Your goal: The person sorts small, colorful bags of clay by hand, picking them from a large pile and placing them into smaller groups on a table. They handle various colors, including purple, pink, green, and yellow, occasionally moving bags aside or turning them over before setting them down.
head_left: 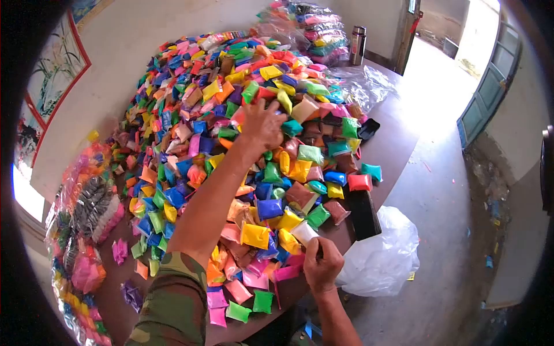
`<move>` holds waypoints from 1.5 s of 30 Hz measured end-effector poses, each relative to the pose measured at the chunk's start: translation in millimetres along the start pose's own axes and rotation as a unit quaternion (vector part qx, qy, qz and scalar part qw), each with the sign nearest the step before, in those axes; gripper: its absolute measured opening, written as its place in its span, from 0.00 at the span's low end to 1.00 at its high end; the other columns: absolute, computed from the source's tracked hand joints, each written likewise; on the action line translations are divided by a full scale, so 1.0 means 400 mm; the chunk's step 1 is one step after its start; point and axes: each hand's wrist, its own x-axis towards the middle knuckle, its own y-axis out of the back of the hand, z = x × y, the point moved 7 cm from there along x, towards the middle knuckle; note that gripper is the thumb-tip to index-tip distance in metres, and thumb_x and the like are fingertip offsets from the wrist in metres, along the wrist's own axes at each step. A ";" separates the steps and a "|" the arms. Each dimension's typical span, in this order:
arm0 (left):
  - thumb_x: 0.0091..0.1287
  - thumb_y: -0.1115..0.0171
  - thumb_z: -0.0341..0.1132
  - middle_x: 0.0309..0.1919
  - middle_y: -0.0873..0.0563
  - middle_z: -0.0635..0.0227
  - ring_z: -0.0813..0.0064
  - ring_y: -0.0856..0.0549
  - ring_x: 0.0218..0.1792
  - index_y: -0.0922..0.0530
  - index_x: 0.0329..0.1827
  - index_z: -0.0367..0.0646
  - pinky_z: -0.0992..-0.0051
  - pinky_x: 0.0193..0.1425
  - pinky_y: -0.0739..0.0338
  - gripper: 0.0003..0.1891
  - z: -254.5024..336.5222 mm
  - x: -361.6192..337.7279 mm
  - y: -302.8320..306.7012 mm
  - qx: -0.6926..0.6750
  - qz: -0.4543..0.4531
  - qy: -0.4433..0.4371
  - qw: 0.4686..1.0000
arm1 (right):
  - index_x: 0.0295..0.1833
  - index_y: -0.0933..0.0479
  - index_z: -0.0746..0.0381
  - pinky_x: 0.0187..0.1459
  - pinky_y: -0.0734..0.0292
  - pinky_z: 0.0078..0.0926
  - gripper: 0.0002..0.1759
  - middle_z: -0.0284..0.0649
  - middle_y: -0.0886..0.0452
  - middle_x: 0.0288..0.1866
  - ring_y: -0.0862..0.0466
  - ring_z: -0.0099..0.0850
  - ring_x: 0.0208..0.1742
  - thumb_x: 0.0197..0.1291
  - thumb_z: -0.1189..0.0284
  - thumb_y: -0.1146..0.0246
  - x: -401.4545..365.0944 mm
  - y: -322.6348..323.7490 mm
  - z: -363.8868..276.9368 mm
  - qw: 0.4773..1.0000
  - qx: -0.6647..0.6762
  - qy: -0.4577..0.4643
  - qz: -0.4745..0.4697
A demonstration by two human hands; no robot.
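A large heap of small coloured packets [190, 121] covers much of the brown table [398, 135]. My left hand [264, 124] reaches over the upper middle of the heap, its fingers bent down among the packets beside a yellow-green packet [284, 101]. Whether it grips one is hidden. Near the front edge, my right hand [323, 262] is closed in a pinch on a white packet [304, 233]. Yellow packets [255, 235] lie just left of that hand.
A black phone-like slab [363, 214] and a clear plastic bag [384, 251] are at the right edge. Full bags of packets stand at the far end [323, 34] and left [86, 230]. A metal flask [358, 45] stands at the back.
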 end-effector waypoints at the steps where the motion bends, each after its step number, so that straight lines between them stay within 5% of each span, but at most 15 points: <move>1: 0.55 0.28 0.47 0.75 0.23 0.63 0.50 0.24 0.72 0.12 0.61 0.62 0.42 0.66 0.25 0.27 -0.034 -0.022 -0.001 -0.004 0.015 0.007 1.000 | 0.37 0.16 0.66 0.35 0.17 0.40 0.05 0.49 0.13 0.32 0.11 0.46 0.31 0.68 0.76 0.32 0.000 0.000 0.000 1.000 0.003 0.002 0.000; 7: 0.55 0.26 0.47 0.78 0.26 0.58 0.48 0.23 0.73 0.15 0.64 0.57 0.44 0.69 0.21 0.29 -0.149 -0.118 0.040 -0.044 0.083 0.027 0.995 | 0.40 0.15 0.69 0.34 0.18 0.32 0.07 0.48 0.14 0.30 0.12 0.37 0.28 0.69 0.75 0.32 -0.001 -0.002 0.006 1.000 0.002 0.007 -0.006; 19: 0.62 0.27 0.51 0.75 0.23 0.51 0.46 0.25 0.75 0.12 0.63 0.53 0.49 0.78 0.27 0.26 -0.334 -0.277 0.075 -0.054 0.058 0.143 0.987 | 0.38 0.15 0.65 0.33 0.19 0.38 0.06 0.47 0.14 0.31 0.13 0.42 0.28 0.68 0.75 0.32 -0.001 0.000 -0.006 1.000 0.005 -0.008 -0.003; 25: 0.62 0.25 0.50 0.69 0.18 0.52 0.49 0.21 0.71 0.11 0.57 0.47 0.45 0.74 0.27 0.23 -0.192 -0.254 0.177 0.005 0.187 0.062 0.980 | 0.37 0.16 0.66 0.32 0.20 0.39 0.07 0.48 0.15 0.30 0.13 0.42 0.27 0.69 0.75 0.32 -0.006 -0.005 0.004 1.000 0.023 -0.002 0.000; 26: 0.62 0.26 0.48 0.63 0.15 0.53 0.49 0.19 0.66 0.11 0.54 0.44 0.48 0.68 0.22 0.22 -0.160 -0.238 0.182 -0.003 0.230 0.040 0.972 | 0.37 0.16 0.66 0.32 0.20 0.39 0.07 0.48 0.14 0.31 0.13 0.42 0.28 0.69 0.75 0.32 -0.006 -0.007 0.003 1.000 0.021 -0.006 -0.004; 28: 0.59 0.25 0.44 0.59 0.14 0.54 0.50 0.16 0.62 0.12 0.52 0.42 0.51 0.63 0.19 0.21 -0.069 -0.193 0.174 -0.125 0.163 -0.014 0.979 | 0.38 0.16 0.67 0.33 0.19 0.38 0.07 0.48 0.14 0.31 0.12 0.42 0.28 0.69 0.75 0.32 -0.004 -0.004 -0.002 1.000 0.016 -0.013 -0.009; 31: 0.60 0.28 0.40 0.53 0.15 0.57 0.53 0.15 0.57 0.15 0.45 0.44 0.50 0.54 0.19 0.14 0.124 -0.160 0.141 -0.156 0.242 -0.123 0.950 | 0.38 0.16 0.67 0.34 0.19 0.38 0.07 0.48 0.13 0.32 0.12 0.42 0.30 0.69 0.75 0.33 -0.007 -0.005 0.003 0.999 0.018 -0.026 -0.014; 35: 0.60 0.31 0.42 0.49 0.13 0.63 0.60 0.16 0.57 0.13 0.47 0.49 0.53 0.59 0.25 0.14 0.286 -0.060 0.034 -0.131 0.101 -0.147 0.975 | 0.42 0.15 0.70 0.37 0.18 0.31 0.07 0.46 0.12 0.32 0.12 0.31 0.32 0.71 0.76 0.34 -0.014 -0.011 0.020 1.000 0.006 -0.018 -0.018; 42: 0.58 0.31 0.57 0.48 0.10 0.72 0.65 0.19 0.64 0.09 0.45 0.56 0.43 0.66 0.31 0.20 0.154 0.005 -0.105 -0.046 0.019 -0.048 0.998 | 0.42 0.16 0.70 0.36 0.18 0.31 0.08 0.45 0.12 0.32 0.12 0.31 0.32 0.72 0.75 0.33 -0.012 -0.010 0.020 1.000 -0.002 -0.010 -0.025; 45: 0.56 0.28 0.52 0.64 0.14 0.69 0.66 0.24 0.74 0.08 0.55 0.58 0.31 0.73 0.35 0.24 0.072 -0.020 -0.044 0.013 -0.070 -0.018 0.997 | 0.42 0.16 0.69 0.37 0.18 0.38 0.07 0.49 0.13 0.34 0.12 0.42 0.33 0.71 0.75 0.34 -0.008 -0.009 0.011 1.000 0.002 -0.011 -0.020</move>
